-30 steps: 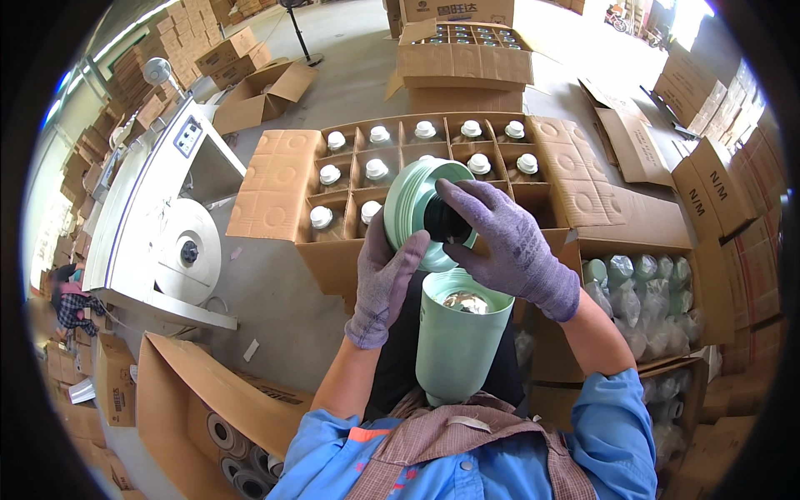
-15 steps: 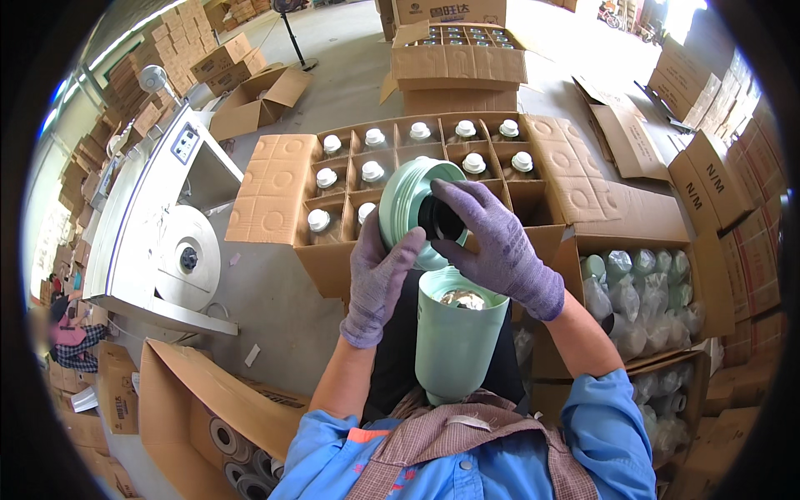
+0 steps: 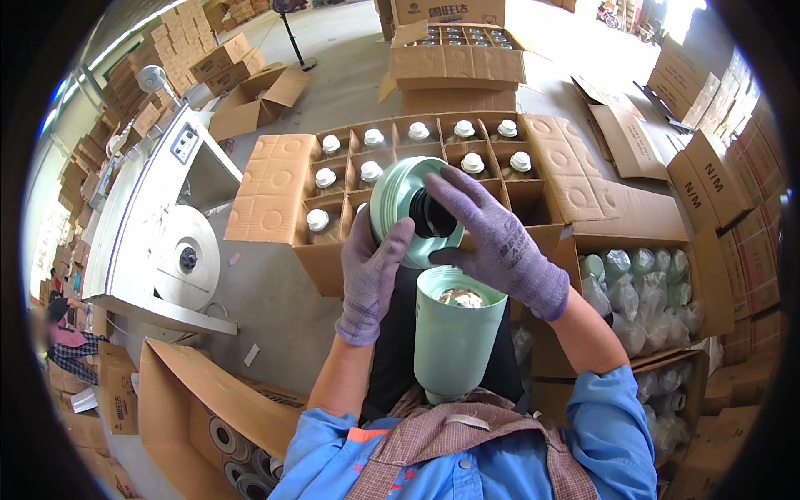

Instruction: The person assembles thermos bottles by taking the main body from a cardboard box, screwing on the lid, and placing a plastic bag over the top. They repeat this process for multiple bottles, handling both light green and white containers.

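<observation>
A pale green cylindrical flask body (image 3: pixel 454 342) stands upright against my chest, its mouth open and a shiny silver liner showing inside. Just above its rim both gloved hands hold a round pale green cap (image 3: pixel 402 208) tilted on edge, its dark hollow facing right. My left hand (image 3: pixel 372 279) cups the cap's lower left edge. My right hand (image 3: pixel 500 242) covers the cap's right side, fingers spread across the dark opening. Both gloves are purple-grey knit.
An open divided carton (image 3: pixel 275 192) ahead holds several white-capped bottles in its cells. A box of bagged green parts (image 3: pixel 642 287) sits at right. A white machine with a tape roll (image 3: pixel 179 254) stands at left, an open carton of rolls (image 3: pixel 225 433) below it. Cartons are stacked all around.
The cap has tilted a little more upright and stayed above the flask mouth. My left hand has shifted slightly along the cap's lower edge. The flask body has not moved.
</observation>
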Action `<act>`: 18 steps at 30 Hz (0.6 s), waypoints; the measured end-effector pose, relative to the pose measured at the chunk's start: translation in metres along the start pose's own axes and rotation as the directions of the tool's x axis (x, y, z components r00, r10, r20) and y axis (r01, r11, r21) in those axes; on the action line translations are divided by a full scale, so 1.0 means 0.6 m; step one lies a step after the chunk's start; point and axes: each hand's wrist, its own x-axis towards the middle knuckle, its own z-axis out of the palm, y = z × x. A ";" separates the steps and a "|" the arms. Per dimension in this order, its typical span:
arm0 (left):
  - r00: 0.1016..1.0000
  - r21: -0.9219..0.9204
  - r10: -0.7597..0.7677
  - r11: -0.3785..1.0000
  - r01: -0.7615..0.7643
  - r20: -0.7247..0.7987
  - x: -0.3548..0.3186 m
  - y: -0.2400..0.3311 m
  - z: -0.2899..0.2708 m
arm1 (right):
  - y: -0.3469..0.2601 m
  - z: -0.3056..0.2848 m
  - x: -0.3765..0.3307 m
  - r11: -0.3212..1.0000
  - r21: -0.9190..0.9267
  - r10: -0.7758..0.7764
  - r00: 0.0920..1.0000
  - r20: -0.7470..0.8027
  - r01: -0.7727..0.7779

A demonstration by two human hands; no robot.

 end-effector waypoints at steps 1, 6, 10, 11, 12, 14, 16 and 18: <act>1.000 -0.029 0.004 1.000 -0.005 -0.016 -0.002 -0.003 0.003 | -0.002 0.003 -0.004 0.999 0.032 0.015 0.998 -0.064 -0.013; 0.999 0.066 0.036 0.997 -0.036 0.004 -0.009 0.001 0.006 | -0.008 0.014 -0.004 0.979 -0.029 0.204 0.978 0.050 -0.203; 0.995 0.089 -0.082 0.993 0.076 0.060 0.000 0.013 -0.011 | 0.003 0.001 0.000 0.909 -0.388 -0.052 0.965 0.259 0.153; 0.989 0.160 -0.119 0.981 0.105 0.082 0.003 0.017 -0.016 | 0.011 -0.001 0.001 0.889 -0.392 -0.155 0.961 0.227 0.236; 0.988 0.114 -0.119 0.988 0.108 0.094 0.004 0.018 -0.014 | 0.020 -0.001 0.001 0.860 -0.400 -0.257 0.947 0.195 0.316; 0.986 0.021 -0.114 0.993 0.113 0.121 0.008 0.019 -0.012 | 0.022 -0.008 0.009 0.900 -0.355 -0.190 0.961 0.201 0.253; 0.992 0.095 0.045 0.994 -0.057 0.119 -0.002 0.005 0.016 | 0.027 0.002 0.004 0.987 0.038 0.152 0.987 0.049 -0.154; 0.944 0.373 0.262 0.871 -0.321 0.201 -0.012 -0.006 0.018 | 0.024 0.005 0.007 0.574 0.636 0.527 0.828 0.194 -0.515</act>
